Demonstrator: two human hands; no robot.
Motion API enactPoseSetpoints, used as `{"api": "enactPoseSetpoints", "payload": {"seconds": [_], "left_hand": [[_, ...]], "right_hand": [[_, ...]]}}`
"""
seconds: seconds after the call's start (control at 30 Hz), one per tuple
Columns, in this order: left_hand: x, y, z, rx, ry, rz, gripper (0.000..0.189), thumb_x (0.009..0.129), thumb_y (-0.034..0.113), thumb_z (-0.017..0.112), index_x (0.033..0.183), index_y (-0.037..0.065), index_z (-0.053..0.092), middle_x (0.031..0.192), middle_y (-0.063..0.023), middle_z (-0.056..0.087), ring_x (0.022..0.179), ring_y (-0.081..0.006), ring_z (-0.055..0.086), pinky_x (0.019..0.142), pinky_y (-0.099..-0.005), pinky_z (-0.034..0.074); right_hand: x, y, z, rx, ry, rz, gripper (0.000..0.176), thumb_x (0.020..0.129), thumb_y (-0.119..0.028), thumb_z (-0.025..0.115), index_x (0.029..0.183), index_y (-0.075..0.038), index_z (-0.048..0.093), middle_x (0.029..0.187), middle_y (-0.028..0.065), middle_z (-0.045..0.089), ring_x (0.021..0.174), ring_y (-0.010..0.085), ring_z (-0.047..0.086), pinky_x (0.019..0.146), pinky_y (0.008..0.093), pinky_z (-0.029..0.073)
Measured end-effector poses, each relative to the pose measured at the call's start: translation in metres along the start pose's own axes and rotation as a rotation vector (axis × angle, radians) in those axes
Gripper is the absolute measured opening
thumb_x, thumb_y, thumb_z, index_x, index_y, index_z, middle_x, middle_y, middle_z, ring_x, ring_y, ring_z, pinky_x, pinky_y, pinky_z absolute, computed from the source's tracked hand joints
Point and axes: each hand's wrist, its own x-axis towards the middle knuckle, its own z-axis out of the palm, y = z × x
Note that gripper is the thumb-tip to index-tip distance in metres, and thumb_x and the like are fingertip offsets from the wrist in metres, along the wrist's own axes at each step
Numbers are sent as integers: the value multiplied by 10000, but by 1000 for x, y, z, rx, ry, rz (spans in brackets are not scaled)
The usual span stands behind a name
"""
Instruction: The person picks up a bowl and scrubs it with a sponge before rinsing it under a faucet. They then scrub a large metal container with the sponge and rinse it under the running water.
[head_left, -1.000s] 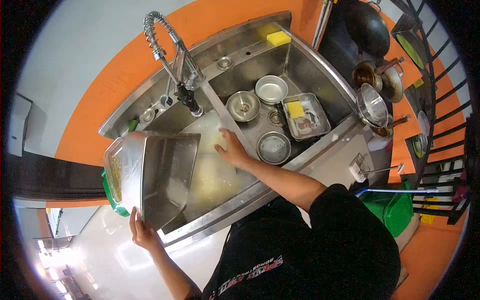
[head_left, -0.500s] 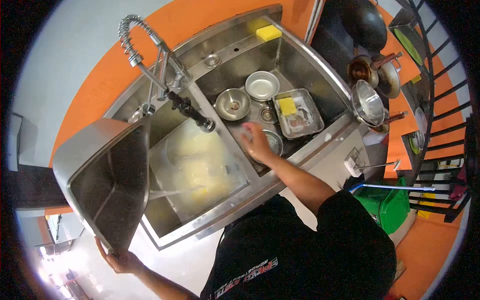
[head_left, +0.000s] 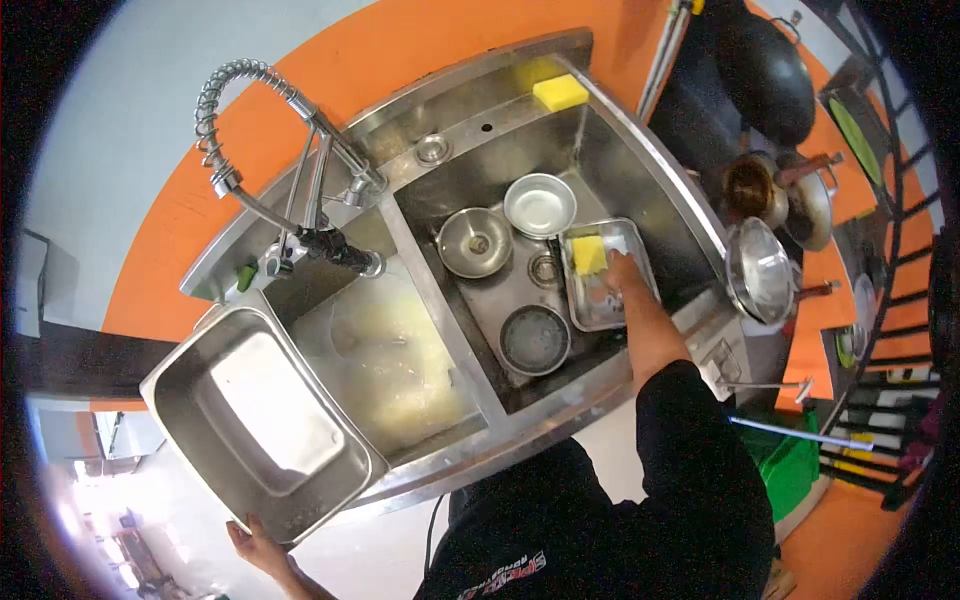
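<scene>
My left hand (head_left: 262, 548) grips the lower corner of a deep steel pan (head_left: 215, 440), which lies tilted at the left edge of the sink with its inside facing up. Over the right basin, my right hand (head_left: 622, 274) reaches into a rectangular steel tray (head_left: 597, 314), beside a yellow sponge (head_left: 589, 255); its fingertips are too small to make out. Near the tray are a steel bowl (head_left: 475, 243), a pale round bowl (head_left: 540, 206) and a dark round bowl (head_left: 534, 340).
Cloudy water (head_left: 400, 350) fills the left basin under a spring faucet (head_left: 325, 245). Another yellow sponge (head_left: 560, 93) rests on the back ledge. Steel bowls (head_left: 760, 270) and pans hang at the right, above a green bin (head_left: 790, 470).
The deep pan has tipped from upright to lying with its inside up. My right hand has moved right, from above the round bowls to the tray. The faucet head has shifted left.
</scene>
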Motion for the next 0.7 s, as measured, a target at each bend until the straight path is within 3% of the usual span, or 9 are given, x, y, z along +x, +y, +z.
{"api": "enactPoseSetpoints", "payload": {"seconds": [0.1,0.2,0.27,0.3,0.33,0.4,0.43,0.5,0.7], "left_hand": [[-14,11,-7,-190,-204,-263,267,876,59,630,1102,-33,521,1021,-105,606,875,-175,547,785,-300,451],[-30,34,-4,-119,-194,-209,272,872,61,658,1094,-21,526,1048,-113,610,907,-182,564,802,-306,459],[-34,35,-6,-71,-190,-253,306,879,58,657,1129,-43,512,1079,-126,615,972,-186,570,858,-318,458],[-38,59,3,-68,-252,-200,299,877,45,650,1122,-50,509,1088,-126,613,984,-182,565,869,-322,453],[-41,26,6,-49,21,-93,249,860,27,651,1064,-40,526,1045,-108,616,948,-175,566,851,-316,448],[-37,87,22,-66,-192,-143,130,840,7,658,876,11,534,831,-24,576,788,-100,517,725,-251,423],[-35,73,17,-21,-171,-139,184,840,2,658,774,47,492,746,18,520,732,-67,469,665,-225,389],[-34,81,24,-65,-182,-142,202,829,-2,654,755,57,475,726,25,497,712,-65,455,648,-225,377],[-22,96,33,-112,-361,-342,110,791,0,572,756,34,473,656,-31,535,431,-76,402,328,-256,290]], "right_hand": [[21,-9,25,0,-58,-73,817,754,-375,701,1419,-38,366,1374,241,459,1176,390,536,990,421,452],[10,-34,46,-226,93,-200,688,828,-325,645,1420,-88,387,1366,224,473,1187,378,529,985,409,455],[146,57,208,-400,112,-170,580,873,-264,597,1401,-103,421,1370,195,482,1180,369,536,968,415,469],[81,4,136,-41,107,-152,496,888,-205,583,1353,-72,470,1309,195,537,1139,346,571,949,410,480],[119,39,176,-421,-4,-263,401,908,-212,565,1267,-34,543,1209,211,599,1078,346,606,929,413,488],[58,-38,86,-432,-184,78,344,891,-192,576,1185,-15,597,1104,216,642,1018,353,630,884,416,496],[52,-45,67,-436,-165,48,344,891,-192,576,1185,-15,597,1104,216,642,1018,353,630,884,416,496],[37,-55,34,54,120,-74,270,920,-221,537,1039,1,631,981,195,671,918,325,656,763,437,502],[-102,-175,-80,860,246,-379,268,916,-134,558,1121,36,587,988,177,671,932,282,654,820,395,496]]}}
